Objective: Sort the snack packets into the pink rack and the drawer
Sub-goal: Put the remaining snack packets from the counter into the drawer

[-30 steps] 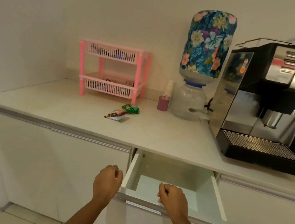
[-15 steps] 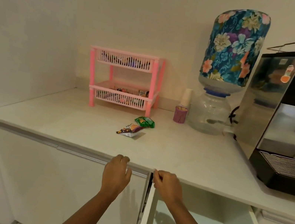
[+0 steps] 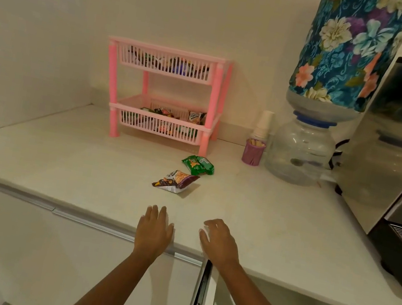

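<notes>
Two snack packets lie loose on the white counter (image 3: 59, 163): a green packet (image 3: 198, 164) and, nearer me, a purple and white packet (image 3: 176, 180). Behind them stands the pink rack (image 3: 163, 92), a two-tier one with several packets in both tiers. The white drawer (image 3: 202, 299) hangs pulled out under the counter at the lower right. My left hand (image 3: 154, 229) and my right hand (image 3: 219, 243) hover over the counter's front edge, fingers spread, holding nothing, a short way in front of the purple packet.
A small purple cup (image 3: 253, 151) and a stack of paper cups (image 3: 264, 124) stand right of the rack. A water dispenser with a floral cover (image 3: 343, 56) and a steel coffee machine (image 3: 401, 159) fill the right side. A wall closes the left.
Both hands have left the drawer front and risen to the counter edge, opening from fists to spread fingers. My view has moved closer and to the left.
</notes>
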{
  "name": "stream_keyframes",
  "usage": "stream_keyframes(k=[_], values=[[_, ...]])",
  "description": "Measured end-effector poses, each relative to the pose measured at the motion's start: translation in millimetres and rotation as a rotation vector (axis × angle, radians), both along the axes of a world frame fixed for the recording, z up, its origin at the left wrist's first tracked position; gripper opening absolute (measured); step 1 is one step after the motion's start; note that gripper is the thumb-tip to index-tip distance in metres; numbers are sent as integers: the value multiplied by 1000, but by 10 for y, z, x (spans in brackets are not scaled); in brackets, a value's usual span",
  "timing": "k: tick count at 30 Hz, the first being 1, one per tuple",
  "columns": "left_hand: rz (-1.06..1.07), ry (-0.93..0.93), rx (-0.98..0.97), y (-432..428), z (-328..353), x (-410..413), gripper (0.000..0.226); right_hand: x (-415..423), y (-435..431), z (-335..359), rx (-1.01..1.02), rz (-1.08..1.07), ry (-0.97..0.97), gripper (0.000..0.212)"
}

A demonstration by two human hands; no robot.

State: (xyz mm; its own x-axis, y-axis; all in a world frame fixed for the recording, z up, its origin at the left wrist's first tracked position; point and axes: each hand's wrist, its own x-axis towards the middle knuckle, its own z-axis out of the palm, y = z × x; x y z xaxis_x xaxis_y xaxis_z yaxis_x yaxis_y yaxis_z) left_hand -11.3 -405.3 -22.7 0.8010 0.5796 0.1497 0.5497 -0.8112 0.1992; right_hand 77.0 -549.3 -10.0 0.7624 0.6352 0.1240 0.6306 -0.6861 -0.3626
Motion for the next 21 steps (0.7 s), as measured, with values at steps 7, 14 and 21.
stream_keyframes(k=[7,14,21], values=[[-38,99,-58,206,-164,357,58,254,105,-263,-203,-31,-29,53],[-40,26,-62,374,-255,549,57,465,410,-214,-76,-40,-23,56],[-26,10,-83,438,-298,620,58,683,1023,131,99,19,10,77]])
